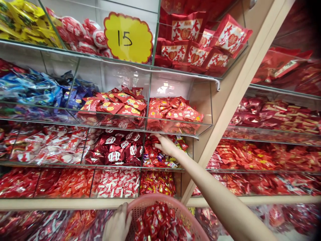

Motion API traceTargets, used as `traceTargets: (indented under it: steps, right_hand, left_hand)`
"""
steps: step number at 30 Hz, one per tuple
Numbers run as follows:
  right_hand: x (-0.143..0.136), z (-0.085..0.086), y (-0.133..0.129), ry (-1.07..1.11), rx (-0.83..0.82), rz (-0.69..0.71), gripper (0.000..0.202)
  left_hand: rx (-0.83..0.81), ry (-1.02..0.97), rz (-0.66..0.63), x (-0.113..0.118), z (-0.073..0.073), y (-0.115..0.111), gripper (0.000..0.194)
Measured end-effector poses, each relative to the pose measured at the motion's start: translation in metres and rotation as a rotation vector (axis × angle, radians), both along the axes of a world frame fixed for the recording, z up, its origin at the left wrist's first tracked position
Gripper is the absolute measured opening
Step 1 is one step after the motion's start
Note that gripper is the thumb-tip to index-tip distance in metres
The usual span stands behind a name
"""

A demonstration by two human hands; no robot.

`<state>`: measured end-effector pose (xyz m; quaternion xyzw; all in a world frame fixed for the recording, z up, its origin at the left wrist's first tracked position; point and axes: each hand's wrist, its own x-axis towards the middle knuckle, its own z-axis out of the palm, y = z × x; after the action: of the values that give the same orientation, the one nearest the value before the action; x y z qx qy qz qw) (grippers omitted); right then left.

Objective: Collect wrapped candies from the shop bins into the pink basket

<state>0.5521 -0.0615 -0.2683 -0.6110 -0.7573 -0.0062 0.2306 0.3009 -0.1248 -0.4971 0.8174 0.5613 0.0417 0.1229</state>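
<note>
My right hand (165,146) reaches into a glass shelf compartment, just above a pile of small wrapped candies (160,157) in red, purple and yellow. Its fingers are stretched out toward the left, and I see nothing held in them. Low in the view, my left hand (117,223) grips the left rim of a pink plastic basket (160,198) with holes in its wall. Red wrapped candies (157,221) fill the basket. Left of my right hand lie dark red candies (116,150) with white labels, behind a glass divider.
Above my right hand, a glass shelf edge (173,132) bears red packets (175,112). A yellow price sign (128,37) marked 15 hangs higher up. The slanted wooden upright (240,90) stands to the right, with more candy shelves beyond. Blue packets (32,87) lie at left.
</note>
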Motion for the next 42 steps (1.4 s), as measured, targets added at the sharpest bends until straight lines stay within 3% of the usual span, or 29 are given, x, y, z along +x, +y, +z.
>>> traceTargets:
  steps: [7, 16, 21, 29, 33, 38, 42]
  right_hand:
    - [0.003, -0.001, -0.002, 0.006, 0.034, -0.024, 0.053]
    - [-0.004, 0.007, -0.014, -0.171, 0.039, -0.07, 0.055]
    - [0.0, -0.001, -0.01, -0.124, 0.077, -0.04, 0.053]
    - [0.001, -0.013, -0.003, 0.306, 0.258, 0.012, 0.024]
    - [-0.003, -0.017, -0.008, 0.537, 0.333, 0.072, 0.021]
    - [-0.007, -0.021, -0.019, 0.81, 0.363, 0.008, 0.021]
    - [-0.01, -0.02, -0.017, 1.221, 0.289, 0.017, 0.025]
  left_hand:
    - [0.011, 0.001, 0.003, 0.0, -0.001, 0.0, 0.041]
    - [0.007, 0.017, 0.003, 0.0, -0.004, 0.002, 0.044]
    - [0.015, 0.008, 0.009, 0.0, -0.005, 0.001, 0.044]
    - [-0.009, 0.012, 0.018, 0.0, -0.002, 0.0, 0.046]
    - [-0.012, 0.009, 0.018, 0.001, -0.001, 0.0, 0.046]
    - [0.013, 0.016, 0.016, 0.0, -0.006, 0.002, 0.046]
    - [0.04, -0.002, 0.003, -0.001, -0.012, 0.004, 0.046]
